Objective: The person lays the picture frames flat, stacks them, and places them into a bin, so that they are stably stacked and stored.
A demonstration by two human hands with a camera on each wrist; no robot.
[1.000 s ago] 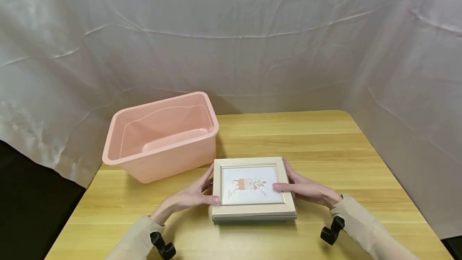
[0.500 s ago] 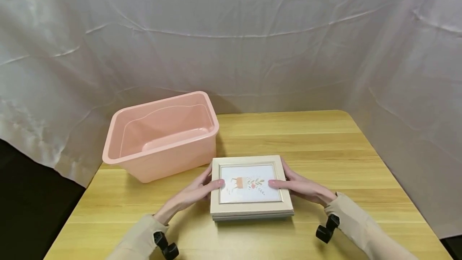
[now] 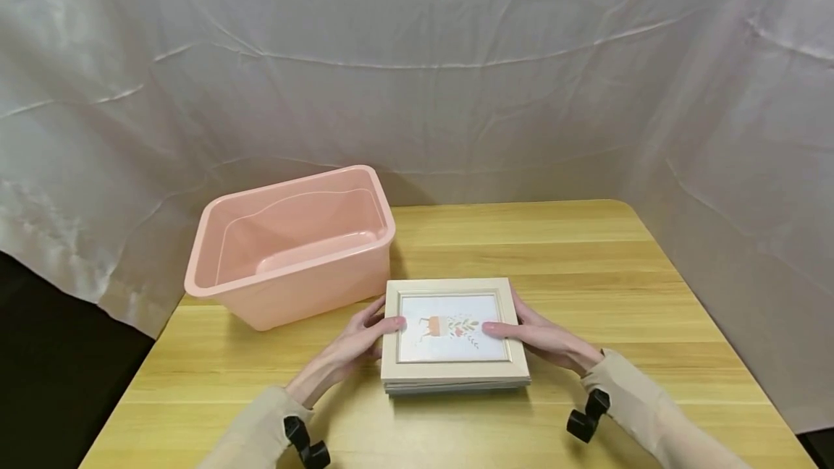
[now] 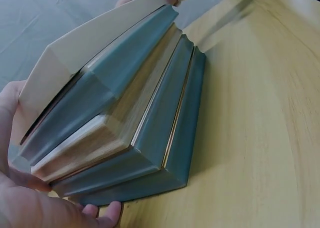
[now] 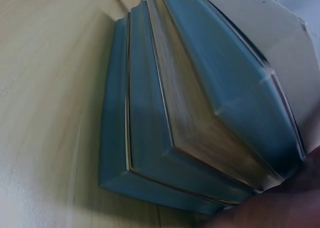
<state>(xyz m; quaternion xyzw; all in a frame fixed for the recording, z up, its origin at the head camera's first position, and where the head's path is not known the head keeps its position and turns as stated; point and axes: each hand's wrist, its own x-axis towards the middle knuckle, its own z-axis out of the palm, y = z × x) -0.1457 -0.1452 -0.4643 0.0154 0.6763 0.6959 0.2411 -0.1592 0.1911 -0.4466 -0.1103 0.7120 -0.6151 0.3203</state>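
Note:
A stack of several picture frames lies on the table between my hands. Its top one is a cream picture frame [image 3: 453,373] around a white print with an orange, leafy drawing. Below it the left wrist view shows a blue frame [image 4: 135,46], a wood-brown frame [image 4: 122,123] and two more blue frames. My left hand [image 3: 355,339] grips the stack's left side, thumb on the top frame's border and fingers down along the edges. On the right side, my right hand [image 3: 550,335] holds it too, its thumb over the print; its fingers are mostly hidden behind the stack.
A pink plastic bin [image 3: 306,288] with nothing visible inside stands at the back left, close to the stack's far left corner. The wooden table [image 3: 586,266] is bordered by grey cloth [image 3: 456,107] behind and at the sides.
My left thumb has moved from the top frame's lower left up to the middle of its left border. Both the stack's top and my right hand have shifted slightly left and back.

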